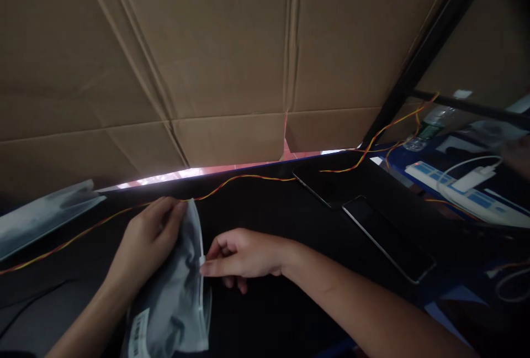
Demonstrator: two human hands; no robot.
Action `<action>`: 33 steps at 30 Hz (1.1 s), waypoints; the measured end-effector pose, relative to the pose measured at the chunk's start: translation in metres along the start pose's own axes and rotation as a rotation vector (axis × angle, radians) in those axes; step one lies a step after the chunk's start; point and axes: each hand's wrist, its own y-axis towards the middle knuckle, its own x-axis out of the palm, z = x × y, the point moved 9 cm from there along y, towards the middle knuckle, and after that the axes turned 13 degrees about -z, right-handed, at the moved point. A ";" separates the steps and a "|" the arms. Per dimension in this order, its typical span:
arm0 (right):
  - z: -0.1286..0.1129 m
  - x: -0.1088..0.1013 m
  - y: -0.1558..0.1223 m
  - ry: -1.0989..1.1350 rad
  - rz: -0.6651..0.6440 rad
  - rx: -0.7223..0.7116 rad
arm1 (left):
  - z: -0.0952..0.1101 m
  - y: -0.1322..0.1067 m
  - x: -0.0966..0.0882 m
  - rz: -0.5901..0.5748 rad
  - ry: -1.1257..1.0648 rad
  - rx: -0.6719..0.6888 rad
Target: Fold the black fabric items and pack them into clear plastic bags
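My left hand (pixel 151 233) grips the top corner of a grey plastic zip bag (pixel 176 297), which hangs down toward me with a white barcode label near its lower left. My right hand (pixel 240 256) pinches the bag's white sealed edge about halfway down, thumb and forefinger closed on it. Both hands hover over a dark work surface (pixel 281 220). What is inside the bag cannot be made out.
A large cardboard sheet (pixel 223 59) stands as a wall behind the surface. A twisted red-yellow wire (pixel 248 177) runs along its base. A dark phone (pixel 387 236) lies to the right, a white power strip (pixel 459 192) with a plugged charger beyond it. Another grey bag (pixel 41 214) lies at the left.
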 end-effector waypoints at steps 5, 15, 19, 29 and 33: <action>0.000 0.001 0.005 0.017 -0.014 -0.122 | -0.011 -0.003 -0.002 0.047 -0.039 -0.062; -0.008 0.000 0.000 -0.129 0.024 -0.125 | -0.004 -0.008 -0.002 0.103 -0.055 -0.036; -0.011 -0.012 -0.002 -0.117 0.108 -0.077 | -0.008 -0.007 -0.006 0.099 -0.002 -0.041; -0.001 0.044 -0.036 -0.410 0.264 0.038 | -0.023 0.006 -0.002 0.055 0.101 -0.036; 0.014 0.052 -0.108 -0.484 0.406 0.000 | -0.038 0.017 0.007 -0.056 0.129 -0.015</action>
